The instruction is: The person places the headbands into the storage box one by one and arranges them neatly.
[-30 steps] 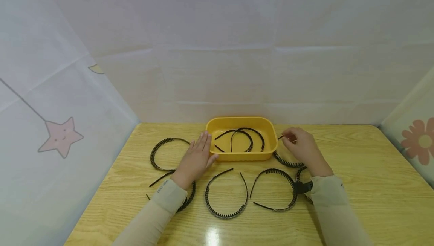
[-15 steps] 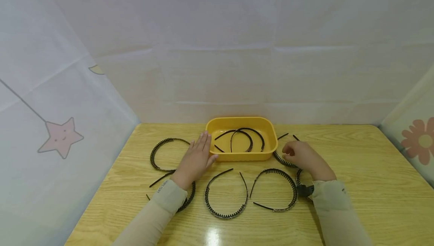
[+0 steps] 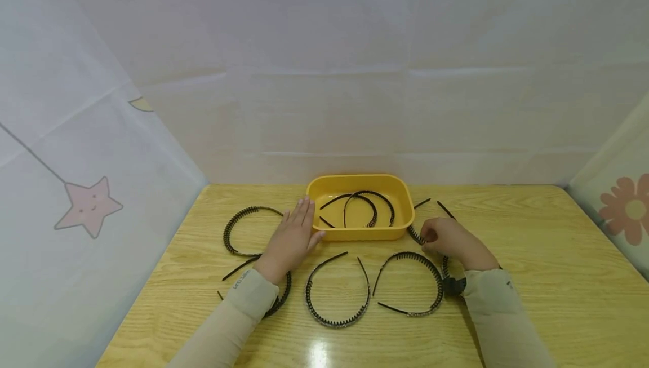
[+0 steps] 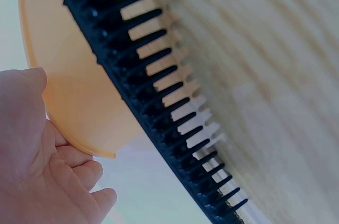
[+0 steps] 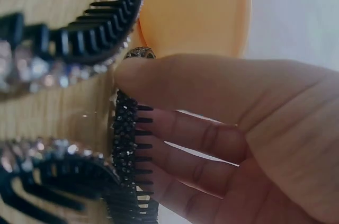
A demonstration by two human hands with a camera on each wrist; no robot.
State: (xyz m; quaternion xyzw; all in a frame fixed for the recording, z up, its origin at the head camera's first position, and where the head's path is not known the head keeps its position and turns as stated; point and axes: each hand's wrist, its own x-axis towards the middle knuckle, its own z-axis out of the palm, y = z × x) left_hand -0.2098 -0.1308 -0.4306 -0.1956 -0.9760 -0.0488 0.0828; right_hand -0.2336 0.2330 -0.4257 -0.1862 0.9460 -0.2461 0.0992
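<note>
A yellow plastic tub (image 3: 362,235) stands at the back of the table with two black toothed headbands (image 3: 376,213) inside. My left hand (image 3: 290,239) rests its straight fingers along the tub's left side; the left wrist view shows the fingers against the tub wall (image 4: 85,75). To the right of the tub, my right hand (image 3: 453,243) pinches a black headband (image 3: 414,235) lying on the table, its two ends pointing away from me. In the right wrist view the thumb (image 5: 159,75) presses the headband's rhinestone-covered band (image 5: 125,139), with fingers behind its teeth.
More headbands lie on the wooden table (image 3: 547,278): one left of the tub (image 3: 230,233), one partly under my left forearm (image 3: 288,295), one front centre (image 3: 338,323), one front right (image 3: 437,278), and one partly under my right wrist. A pale cloth wall (image 3: 324,103) borders the back.
My right hand has drawn back from the headband's far end to its nearer curved part and now pinches it there. The left hand has stayed against the tub.
</note>
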